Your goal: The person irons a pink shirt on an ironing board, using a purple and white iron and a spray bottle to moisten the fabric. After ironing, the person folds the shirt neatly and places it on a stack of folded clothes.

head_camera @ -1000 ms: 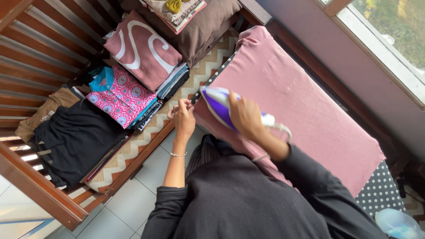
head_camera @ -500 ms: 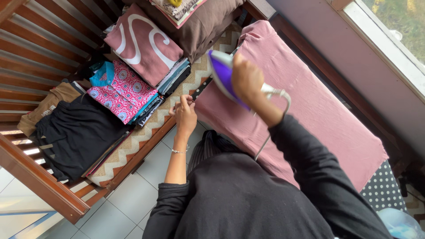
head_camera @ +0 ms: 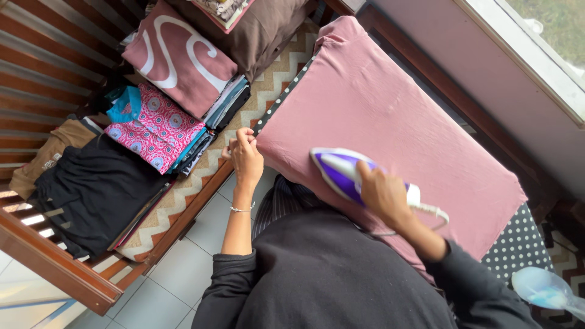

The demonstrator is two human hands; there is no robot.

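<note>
A pink cloth [head_camera: 390,103] lies spread over a polka-dot ironing board [head_camera: 521,247]. My right hand [head_camera: 382,194] grips the handle of a purple and white iron [head_camera: 341,170], which rests on the cloth near its front edge. My left hand [head_camera: 246,156] pinches the cloth's near left corner, fingers closed on the fabric. A bracelet circles my left wrist.
To the left, a wooden crib-like bed [head_camera: 55,256] holds stacks of folded clothes: a pink patterned shirt [head_camera: 155,128], a mauve swirl-print piece [head_camera: 173,58], black garments [head_camera: 91,195]. A brown pillow [head_camera: 256,30] lies at the top. A window [head_camera: 536,36] runs along the right. A pale plastic bottle [head_camera: 545,289] sits bottom right.
My right hand pushed the iron up toward the cloth's far left end, then drew it back down and right to the front edge. My left hand stayed on the corner.
</note>
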